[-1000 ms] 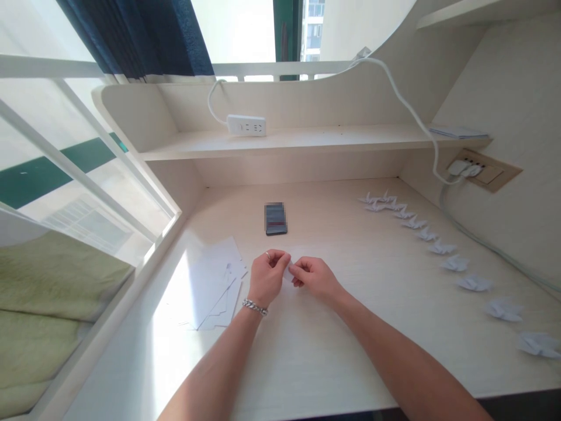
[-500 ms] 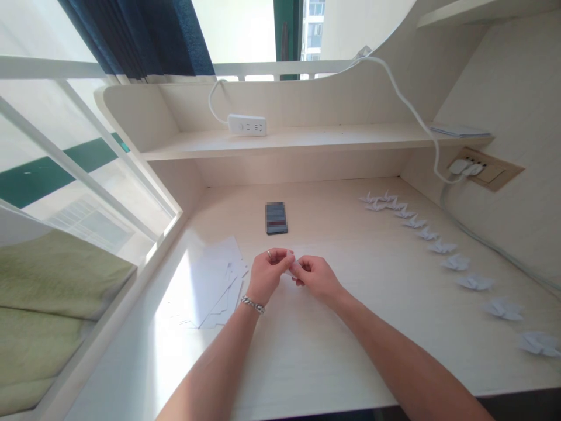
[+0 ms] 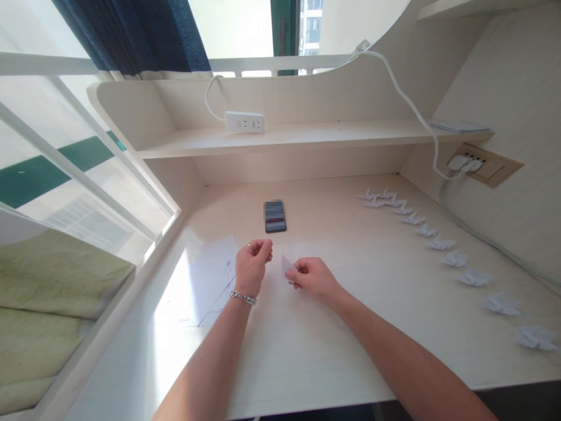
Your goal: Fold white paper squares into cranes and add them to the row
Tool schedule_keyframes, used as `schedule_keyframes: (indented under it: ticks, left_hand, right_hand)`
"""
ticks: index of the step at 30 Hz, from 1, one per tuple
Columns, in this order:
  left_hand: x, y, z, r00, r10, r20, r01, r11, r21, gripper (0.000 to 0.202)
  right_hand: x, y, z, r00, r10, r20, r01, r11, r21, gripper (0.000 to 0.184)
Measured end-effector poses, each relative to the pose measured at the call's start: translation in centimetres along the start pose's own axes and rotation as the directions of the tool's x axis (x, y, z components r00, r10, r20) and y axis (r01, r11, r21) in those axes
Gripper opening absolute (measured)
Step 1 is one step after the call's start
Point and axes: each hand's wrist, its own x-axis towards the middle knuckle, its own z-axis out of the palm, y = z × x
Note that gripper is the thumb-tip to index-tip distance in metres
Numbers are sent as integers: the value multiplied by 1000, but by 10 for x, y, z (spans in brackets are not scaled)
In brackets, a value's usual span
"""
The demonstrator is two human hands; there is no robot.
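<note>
The paper (image 3: 286, 264), 1 small piece, was white and plain on the face that showed, its straight edges meeting in 1 sharp corner that pointed upward; its layers were too small to count. It was pinched at its lower right between the thumb and fingers of the right hand (image 3: 313, 273), which covered part of it, and it was seen against the desk (image 3: 307, 345), though whether it touched the surface could not be told. Its free left edge faced the left hand (image 3: 250, 269), the 2 clearly apart.
</note>
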Motion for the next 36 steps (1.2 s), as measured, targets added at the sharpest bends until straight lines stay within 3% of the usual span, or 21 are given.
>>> schedule_keyframes:
  ticks: [2,4,7,12,15,20,25,36]
  left_hand:
    - [-1,1,-1,994,-50,93,49,999,15,36]
    - [-6,1,2,961,-88,263,83,996,32,35]
    - [-12,-1,7,937,-52,347,35,998,54,31]
    - [-15,0,10,950,-19,313,-21,992,123,29]
    - [-18,1,13,962,-32,270,10,996,83,34]
    - [-23,0,18,968,45,246,-57,998,40,39]
    - [-22,-2,18,968,61,244,-76,996,52,39]
    - [-20,-5,15,969,59,241,-70,997,37,39]
  right_hand:
    - [2,1,-2,999,-16,-37,18,999,42,24]
    - [4,2,-6,995,-40,-91,48,995,87,30]
    - [7,3,-12,992,-56,-117,72,988,139,35]
    - [9,2,-15,970,-124,-209,160,973,169,29]
    - [8,3,-14,940,-166,-299,218,964,150,30]
    - [8,5,-13,903,-180,-391,227,971,77,33]
    - [7,6,-13,901,-178,-396,214,976,49,35]
    - [3,3,-11,872,-293,-392,303,952,-38,31]
